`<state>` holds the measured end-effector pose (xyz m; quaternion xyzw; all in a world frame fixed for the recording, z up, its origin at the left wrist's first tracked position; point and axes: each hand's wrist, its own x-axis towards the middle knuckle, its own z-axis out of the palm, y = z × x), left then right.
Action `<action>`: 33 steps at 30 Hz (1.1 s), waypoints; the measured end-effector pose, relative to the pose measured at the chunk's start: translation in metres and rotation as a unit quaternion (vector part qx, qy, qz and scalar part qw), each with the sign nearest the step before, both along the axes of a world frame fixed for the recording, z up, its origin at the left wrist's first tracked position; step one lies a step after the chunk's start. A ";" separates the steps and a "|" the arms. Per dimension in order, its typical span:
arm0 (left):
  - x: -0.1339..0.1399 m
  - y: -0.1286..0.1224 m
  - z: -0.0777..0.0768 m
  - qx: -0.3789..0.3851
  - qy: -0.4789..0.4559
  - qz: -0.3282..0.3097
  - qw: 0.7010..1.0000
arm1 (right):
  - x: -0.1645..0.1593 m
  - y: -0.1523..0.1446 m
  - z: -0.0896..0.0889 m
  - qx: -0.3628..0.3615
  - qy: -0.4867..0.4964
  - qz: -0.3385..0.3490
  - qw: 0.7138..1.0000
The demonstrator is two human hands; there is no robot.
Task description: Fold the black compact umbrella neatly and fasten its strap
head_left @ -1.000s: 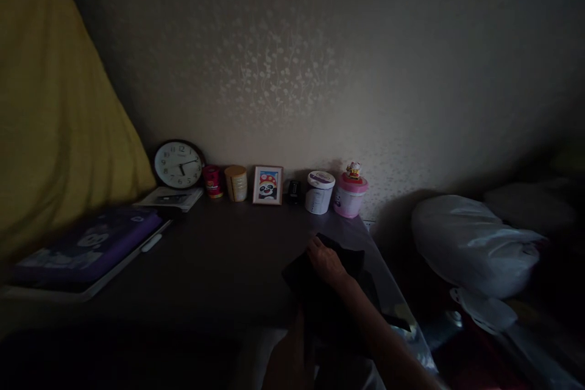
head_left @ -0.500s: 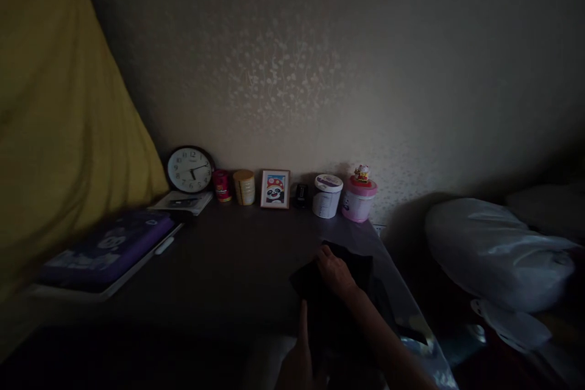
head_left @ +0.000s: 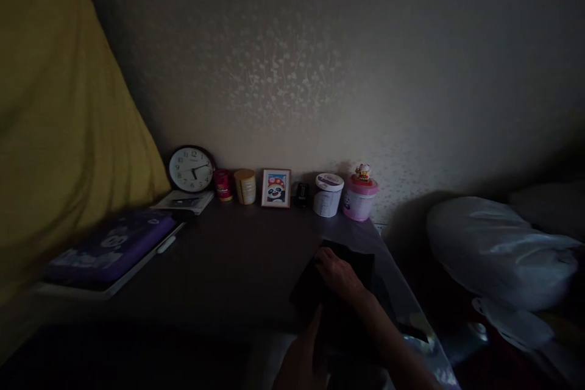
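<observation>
We have our right hand over a black item, fingers bent down onto its upper part; we cannot tell whether they pinch it or only press on it. Our left hand is lower and nearer to us, one finger pointing up toward the black item's lower edge. Its other fingers sink into shadow, so we cannot say whether they hold anything. The black item, which looks like cloth, lies near the right edge of the table, its lower part lost in darkness between our forearms.

Beyond our hands, we see a row along the back of the table. At its right end stands a pink tub with a small figurine on its lid. Leftward come a white tub, a small black object, a framed panda picture, a yellow canister, a red canister and a round clock, leaning back.

In front of the clock are some papers. Nearer to us on the left rests a purple case, with a white pen-like object just beside it. A yellow curtain hangs at far left; off the table's right side we see a pale plastic bag.
</observation>
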<state>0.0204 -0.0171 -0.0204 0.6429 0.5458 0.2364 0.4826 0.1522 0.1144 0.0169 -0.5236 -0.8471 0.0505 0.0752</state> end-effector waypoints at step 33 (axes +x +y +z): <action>0.015 0.006 -0.011 -0.070 0.173 -0.051 0.981 | 0.038 0.030 -0.030 0.013 -0.053 0.014 0.998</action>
